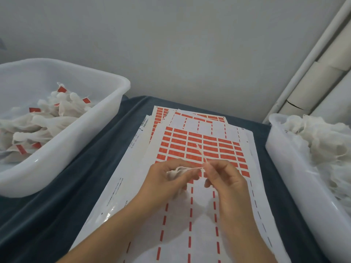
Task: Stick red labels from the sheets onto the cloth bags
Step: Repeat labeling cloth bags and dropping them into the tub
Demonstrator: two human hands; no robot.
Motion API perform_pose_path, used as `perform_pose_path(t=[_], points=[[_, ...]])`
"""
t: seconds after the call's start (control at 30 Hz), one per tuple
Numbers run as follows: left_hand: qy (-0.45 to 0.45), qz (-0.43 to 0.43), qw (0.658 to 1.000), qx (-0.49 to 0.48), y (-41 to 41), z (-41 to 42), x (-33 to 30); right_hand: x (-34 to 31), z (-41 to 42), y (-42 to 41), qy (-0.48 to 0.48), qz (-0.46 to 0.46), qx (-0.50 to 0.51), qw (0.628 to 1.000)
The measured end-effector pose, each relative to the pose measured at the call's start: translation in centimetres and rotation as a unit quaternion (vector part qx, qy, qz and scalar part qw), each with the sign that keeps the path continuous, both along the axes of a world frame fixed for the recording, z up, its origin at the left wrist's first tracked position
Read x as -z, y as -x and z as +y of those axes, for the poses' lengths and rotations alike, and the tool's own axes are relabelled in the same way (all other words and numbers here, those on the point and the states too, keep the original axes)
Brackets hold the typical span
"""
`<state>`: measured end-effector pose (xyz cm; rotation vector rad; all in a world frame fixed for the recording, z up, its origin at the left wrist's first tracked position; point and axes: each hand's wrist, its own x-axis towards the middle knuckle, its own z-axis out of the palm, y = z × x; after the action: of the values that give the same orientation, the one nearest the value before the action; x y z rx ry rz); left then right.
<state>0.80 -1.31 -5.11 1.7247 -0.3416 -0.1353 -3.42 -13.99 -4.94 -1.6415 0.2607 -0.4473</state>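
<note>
Dark tablecloth [57, 215], left hand [167, 179] gripping crumpled white cloth bag [175, 172], right hand [224, 177] pinching its drawstring [199, 150]

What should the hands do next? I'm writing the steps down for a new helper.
Probably send the right hand to peel a red label off the top sheet. The left hand grips a cloth bag, the right hand pinches its string taut, and no label shows on it yet.

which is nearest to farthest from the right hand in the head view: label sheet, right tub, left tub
From the right hand:
1. label sheet, directly beneath
2. right tub, to its right
3. left tub, far left
</note>
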Motion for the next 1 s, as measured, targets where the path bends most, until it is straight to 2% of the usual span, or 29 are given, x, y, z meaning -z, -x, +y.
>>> perform_pose_path(t=[0.2, 0.37, 0.43, 0.5, 0.57, 0.6, 0.7, 0.73, 0.8, 0.87, 0.9, 0.93, 1.0], points=[[0.022, 0.009, 0.999, 0.044, 0.3, 0.0, -0.3, -0.7, -1.7, 0.3, -0.119, -0.035, 0.031, 0.992], [-0.054, -0.038, 0.998, 0.003, 0.3, 0.0, 0.3, -0.8, -1.9, 0.6, -0.223, -0.054, 0.006, 0.973], [-0.025, -0.062, 0.998, -0.021, 0.5, 0.4, 0.6, -1.0, -1.9, 0.6, -0.238, -0.056, -0.013, 0.97], [0.034, -0.004, 0.999, 0.042, 0.9, 0.5, 0.4, -1.0, -1.8, 0.7, -0.235, -0.068, -0.042, 0.969], [0.052, 0.106, 0.982, 0.147, 1.2, 0.3, 0.0, -1.0, -1.6, 0.9, -0.211, -0.081, -0.081, 0.971], [0.064, 0.156, 0.972, 0.166, 1.0, 0.1, -0.1, -1.1, -1.4, 1.0, -0.186, -0.082, -0.104, 0.974], [0.18, 0.255, 0.942, 0.122, 0.2, 0.2, -0.4, -0.8, -0.6, 1.1, -0.095, -0.068, -0.191, 0.975], [0.242, 0.277, 0.923, 0.113, -0.1, 0.5, -0.5, -0.6, -0.3, 1.1, -0.083, -0.06, -0.217, 0.971], [0.369, 0.329, 0.864, 0.098, -0.6, 1.4, -0.6, -0.4, 0.0, 1.0, -0.07, -0.045, -0.239, 0.967], [0.441, 0.366, 0.814, 0.091, -0.9, 2.0, -0.7, -0.5, -0.1, 0.9, -0.073, -0.038, -0.217, 0.973], [0.443, 0.366, 0.813, 0.096, -1.0, 2.1, -0.6, -0.5, -0.2, 0.8, -0.078, -0.036, -0.188, 0.978], [0.423, 0.357, 0.826, 0.108, -1.0, 2.1, -0.6, -0.4, -0.3, 0.7, -0.082, -0.031, -0.15, 0.985], [0.33, 0.319, 0.877, 0.141, -0.7, 1.9, -0.7, 0.1, -0.4, 0.5, -0.058, -0.026, -0.075, 0.995]])
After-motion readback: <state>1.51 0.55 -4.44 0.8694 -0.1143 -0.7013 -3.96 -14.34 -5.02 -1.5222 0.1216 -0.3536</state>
